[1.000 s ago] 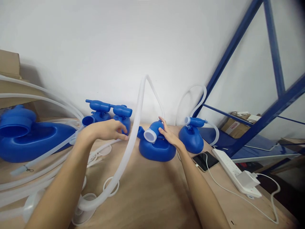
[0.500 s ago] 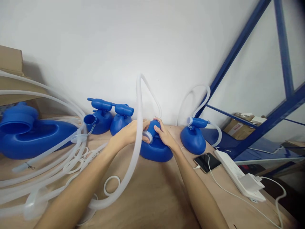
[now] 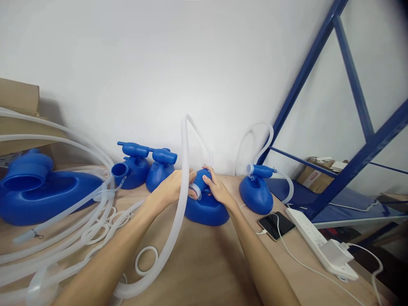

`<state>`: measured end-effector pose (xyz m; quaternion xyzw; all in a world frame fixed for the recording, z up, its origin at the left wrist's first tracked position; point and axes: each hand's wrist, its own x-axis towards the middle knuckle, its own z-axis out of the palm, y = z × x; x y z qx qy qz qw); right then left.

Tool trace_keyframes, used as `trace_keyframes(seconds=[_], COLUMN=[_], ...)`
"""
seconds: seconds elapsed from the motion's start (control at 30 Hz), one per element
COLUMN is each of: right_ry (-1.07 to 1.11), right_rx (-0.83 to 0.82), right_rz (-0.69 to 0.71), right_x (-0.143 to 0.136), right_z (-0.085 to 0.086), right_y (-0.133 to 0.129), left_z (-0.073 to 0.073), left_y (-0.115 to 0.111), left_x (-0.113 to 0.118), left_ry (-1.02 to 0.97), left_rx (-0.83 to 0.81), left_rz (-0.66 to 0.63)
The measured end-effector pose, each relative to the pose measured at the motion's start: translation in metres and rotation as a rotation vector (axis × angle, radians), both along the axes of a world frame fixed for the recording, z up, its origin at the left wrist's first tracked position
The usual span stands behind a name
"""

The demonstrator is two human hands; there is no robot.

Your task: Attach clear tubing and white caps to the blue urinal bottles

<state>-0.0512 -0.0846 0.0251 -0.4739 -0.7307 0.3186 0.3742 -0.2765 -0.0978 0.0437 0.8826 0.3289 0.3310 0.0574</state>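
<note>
A blue plastic urinal bottle stands on the wooden table in front of me. My right hand is wrapped around its raised neck, with the thumb on top. At the mouth of the neck my left hand is closed on a translucent white cap; some of its fingers are hidden. A clear ribbed hose crosses in front of the left hand, arches up and comes down behind the bottle.
Two smaller-looking blue bottles stand left by the wall; another with a hose stands right. A large blue bottle and coiled hoses fill the left. A phone, power strip, white ring and blue rack are nearby.
The camera has tilted, so the table and bottles sit lower in view. Both hands keep their hold on the same bottle, whose neck and cap appear slightly turned.
</note>
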Motion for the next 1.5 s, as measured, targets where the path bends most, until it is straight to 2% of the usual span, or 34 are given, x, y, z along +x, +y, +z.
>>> trace_keyframes(seconds=[0.23,0.4,0.5,0.6,0.8,1.07,1.5], right_ry=[0.012,0.078,0.086,0.074,0.035,0.028,0.064], right_rx=[0.114,0.120,0.107,0.076,0.150,0.145,0.123], right_rz=[0.027,0.000,-0.004,-0.008,-0.002,0.003,-0.002], right_x=[0.003,0.004,0.003,0.003,0.008,0.010,0.009], right_z=[-0.003,-0.008,-0.008,-0.007,-0.009,-0.005,-0.008], right_y=[0.007,0.011,0.011,0.010,0.015,0.014,0.020], left_z=[0.003,0.008,0.001,-0.008,-0.016,-0.018,-0.017], left_y=[-0.007,-0.010,-0.006,-0.003,0.000,-0.003,-0.006], left_x=[0.001,0.000,0.000,-0.001,0.000,0.005,0.005], left_ry=[0.003,0.076,0.116,0.132,0.166,0.215,0.201], left_rx=[0.042,0.214,0.307,0.323,0.393,0.357,0.338], left_rz=[0.027,-0.053,-0.066,-0.049,-0.003,0.070,0.066])
